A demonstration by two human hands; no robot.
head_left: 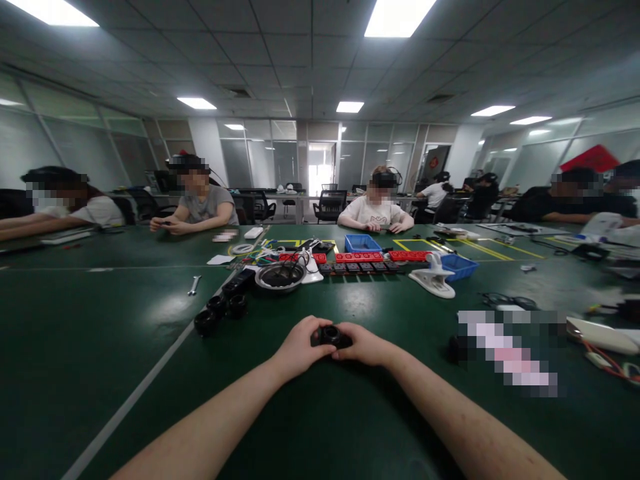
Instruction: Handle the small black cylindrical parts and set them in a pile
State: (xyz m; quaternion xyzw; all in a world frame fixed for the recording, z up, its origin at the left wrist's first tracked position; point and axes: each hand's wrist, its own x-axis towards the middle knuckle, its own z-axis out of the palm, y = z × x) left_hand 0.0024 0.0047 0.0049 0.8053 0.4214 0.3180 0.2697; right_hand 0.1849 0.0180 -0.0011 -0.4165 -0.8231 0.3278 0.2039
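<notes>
Above the green table, my left hand (303, 347) and my right hand (361, 345) meet around a black round part (330, 335) with a ring-like opening on top. Thumbs and fingers of both hands are closed on it from either side. A dark portion reaches toward the right palm; whether it is a separate piece I cannot tell. To the left stand several similar black round parts (205, 323), close together and apart from my hands.
Beyond my hands lie a round metal pan (280, 275), a white clip base (436, 279), red strips (359, 257) and a blue bin (363, 243). Wrenches (194, 285) rest at left. Cables (515, 301) lie at right. Several people sit around the table.
</notes>
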